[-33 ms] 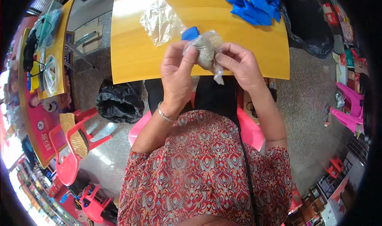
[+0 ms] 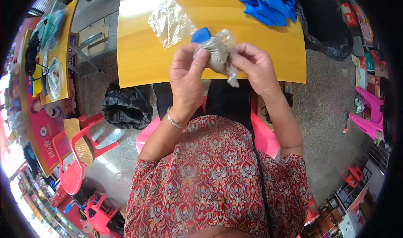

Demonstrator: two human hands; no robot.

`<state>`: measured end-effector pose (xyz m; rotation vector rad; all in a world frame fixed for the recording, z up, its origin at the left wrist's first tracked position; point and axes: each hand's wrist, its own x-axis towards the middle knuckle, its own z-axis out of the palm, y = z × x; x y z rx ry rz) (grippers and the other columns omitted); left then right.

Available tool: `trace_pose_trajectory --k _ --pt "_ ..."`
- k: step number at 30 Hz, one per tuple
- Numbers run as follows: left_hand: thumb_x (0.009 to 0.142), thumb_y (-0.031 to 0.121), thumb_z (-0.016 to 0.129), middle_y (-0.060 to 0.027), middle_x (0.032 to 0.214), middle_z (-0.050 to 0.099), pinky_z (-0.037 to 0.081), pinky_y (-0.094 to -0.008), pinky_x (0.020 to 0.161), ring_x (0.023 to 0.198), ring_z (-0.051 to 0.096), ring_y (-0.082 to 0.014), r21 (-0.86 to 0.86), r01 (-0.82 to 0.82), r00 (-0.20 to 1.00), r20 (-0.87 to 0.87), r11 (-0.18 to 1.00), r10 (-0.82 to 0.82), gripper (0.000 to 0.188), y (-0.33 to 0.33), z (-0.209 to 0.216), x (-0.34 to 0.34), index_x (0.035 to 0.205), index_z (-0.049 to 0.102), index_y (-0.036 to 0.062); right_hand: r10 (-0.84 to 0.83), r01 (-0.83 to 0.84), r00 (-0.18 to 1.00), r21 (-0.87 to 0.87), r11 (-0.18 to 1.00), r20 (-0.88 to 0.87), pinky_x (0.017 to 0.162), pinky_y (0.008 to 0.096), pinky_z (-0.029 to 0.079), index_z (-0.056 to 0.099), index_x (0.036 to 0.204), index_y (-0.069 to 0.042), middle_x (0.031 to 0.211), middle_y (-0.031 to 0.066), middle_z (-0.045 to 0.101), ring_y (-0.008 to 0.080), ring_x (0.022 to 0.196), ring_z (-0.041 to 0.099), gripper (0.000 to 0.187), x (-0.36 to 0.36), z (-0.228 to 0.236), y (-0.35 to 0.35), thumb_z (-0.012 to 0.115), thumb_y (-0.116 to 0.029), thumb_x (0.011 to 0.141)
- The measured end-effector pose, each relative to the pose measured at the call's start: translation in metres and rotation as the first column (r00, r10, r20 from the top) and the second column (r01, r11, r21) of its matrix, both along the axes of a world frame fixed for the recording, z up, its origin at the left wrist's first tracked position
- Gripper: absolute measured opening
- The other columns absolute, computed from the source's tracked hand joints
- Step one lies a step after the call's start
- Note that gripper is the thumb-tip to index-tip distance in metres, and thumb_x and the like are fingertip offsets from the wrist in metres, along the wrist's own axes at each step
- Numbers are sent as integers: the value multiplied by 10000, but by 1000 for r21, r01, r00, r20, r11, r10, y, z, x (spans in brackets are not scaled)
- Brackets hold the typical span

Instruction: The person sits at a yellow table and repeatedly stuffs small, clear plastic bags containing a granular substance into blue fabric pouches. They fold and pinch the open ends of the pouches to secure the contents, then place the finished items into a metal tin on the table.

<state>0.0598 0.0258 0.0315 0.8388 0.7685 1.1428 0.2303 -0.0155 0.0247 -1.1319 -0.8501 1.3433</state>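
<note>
Over the near edge of the yellow table, both hands hold a small clear plastic bag [image 2: 218, 57] packed with a greyish-brown filling. My left hand [image 2: 187, 70] is closed around its left side, thumb pressed on the front. With thumb and fingertips, my right hand [image 2: 257, 68] pinches the gathered plastic on the right. Loose clear film sticks up above the lump and a twisted tail hangs below. Just behind the bag lies a small blue piece [image 2: 201, 35] on the table. Farther back, a flat clear plastic bag [image 2: 170, 22] is spread out.
A pile of blue bundles [image 2: 268, 5] sits at the table's [image 2: 142, 66] far right. Black bin bags stand right of it [image 2: 329, 24] and at the near left [image 2: 127, 106]. A red chair [image 2: 72, 173] and a side table [image 2: 63, 62] with items are on the left.
My right hand has shifted slightly at the bag's gathered end, and the plastic tail has swung a little to the right. My left hand keeps its hold.
</note>
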Motion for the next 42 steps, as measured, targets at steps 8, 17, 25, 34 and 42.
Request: trace_pose_trajectory --k 8,17,25,34,42 --pt "925 157 579 -67 1028 622 477 -359 874 951 591 -180 -391 196 946 316 899 -68 138 -4 -4 7 1006 555 48 -178 173 975 47 984 130 650 201 461 646 949 12 808 -11 628 41 711 555 175 -1 0 1 644 -150 883" --pt "897 43 574 -87 1045 613 474 -390 866 951 594 -203 -324 200 950 295 925 -102 151 -2 -11 8 1031 507 61 -10 11 997 -2 1000 79 726 213 485 546 1218 -4 958 15 602 72 826 587 387 5 -4 -13 650 -149 875" --pt "876 -5 577 -82 1018 613 469 -367 865 971 583 -195 -332 163 950 308 929 -56 214 -8 -13 8 1059 493 67 -278 263 924 94 960 261 683 195 451 635 1101 8 904 9 632 45 763 551 236 12 -10 -19 617 -93 888" --pt "854 -7 610 -78 1035 620 483 -333 868 962 597 -180 -306 154 948 313 940 -53 283 -14 -11 7 1110 503 43 -215 214 941 35 976 263 731 232 498 627 1090 8 954 33 646 74 825 598 260 15 -9 -25 607 -183 914" --pt "827 -9 663 -57 993 612 501 -269 768 877 596 -138 -326 218 968 188 920 -163 315 -26 -15 10 1100 518 44 36 -27 989 -65 998 143 788 251 502 613 1083 21 985 56 645 111 878 607 259 7 -7 -17 671 -55 842"
